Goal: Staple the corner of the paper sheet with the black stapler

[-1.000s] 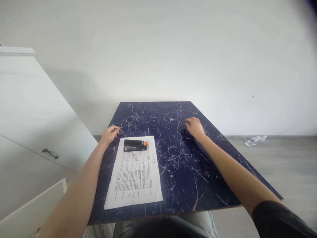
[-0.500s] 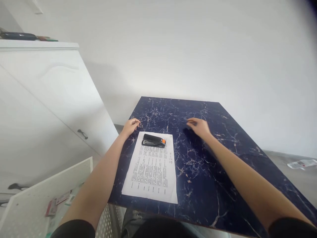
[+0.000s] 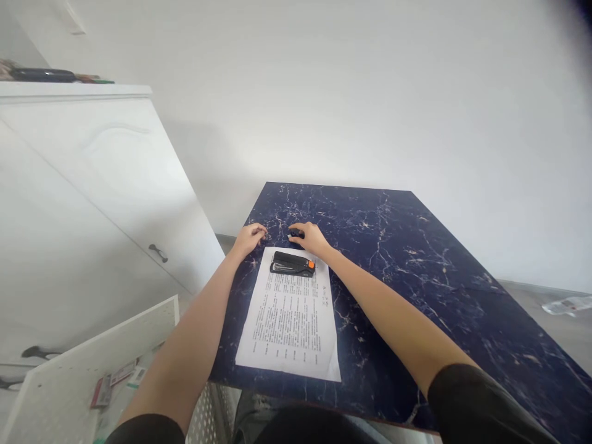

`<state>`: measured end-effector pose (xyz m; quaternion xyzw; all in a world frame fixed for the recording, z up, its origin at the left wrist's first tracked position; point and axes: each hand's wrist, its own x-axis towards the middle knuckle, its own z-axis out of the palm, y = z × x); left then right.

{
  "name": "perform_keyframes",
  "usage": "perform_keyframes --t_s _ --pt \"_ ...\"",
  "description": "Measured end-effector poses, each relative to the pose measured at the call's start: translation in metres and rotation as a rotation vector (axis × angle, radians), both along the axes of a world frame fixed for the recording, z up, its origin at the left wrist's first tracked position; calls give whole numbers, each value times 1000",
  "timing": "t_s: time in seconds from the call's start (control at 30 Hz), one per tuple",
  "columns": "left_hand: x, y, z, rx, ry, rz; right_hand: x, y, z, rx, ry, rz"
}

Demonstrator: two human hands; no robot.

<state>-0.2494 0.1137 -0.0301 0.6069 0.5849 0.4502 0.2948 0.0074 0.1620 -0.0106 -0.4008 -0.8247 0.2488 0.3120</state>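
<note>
A black stapler [image 3: 292, 264] with an orange end lies across the upper part of a printed white paper sheet [image 3: 291, 327] on the dark blue table. My left hand [image 3: 250, 238] rests at the table's left edge, just beyond the sheet's top left corner. Its fingers are curled together and nothing shows in them. Just above the stapler, my right hand [image 3: 309, 237] is bent with thumb and fingers curved towards each other. Something small and dark appears between them, too small to make out. Neither hand touches the stapler.
The marble-patterned table [image 3: 416, 296] stretches to the right and back, near a white wall. At left stand a white cabinet [image 3: 92, 185] and an open white perforated bin [image 3: 106, 345] with packets inside. A clear plastic wrapper [image 3: 567, 306] lies on the floor at right.
My right hand has moved left across the table, from the right of the sheet to just beyond the stapler. My left hand, the stapler and the sheet stay in place; the view shifts slightly.
</note>
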Motion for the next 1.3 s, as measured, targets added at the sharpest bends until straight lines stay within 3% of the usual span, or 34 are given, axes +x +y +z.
perform_keyframes --t_s 0.13,0.27,0.37,0.47,0.6,0.83,1.03,1.13,1.3 --pt "-3 -4 10 -16 -61 18 23 -52 3 -95 229 -190" --pt "-3 -20 36 16 -125 -63 37 -101 2 -443 391 -171" --pt "10 -39 46 -11 -81 -179 36 -116 1 -640 446 -180" --pt "30 -56 39 56 -151 -90 31 -120 1 -759 464 -210" --pt "52 -67 22 36 -394 -48 29 -122 3 -827 497 -214" --pt "60 -62 18 -14 -699 80 34 -122 -1 -721 442 -216" --pt "51 -58 11 -30 -760 188 37 -122 1 -200 125 -118" --pt "50 -56 10 17 -785 215 35 -123 2 -81 49 -100" --pt "55 -60 24 124 -908 255 52 -124 30 49 163 -147"
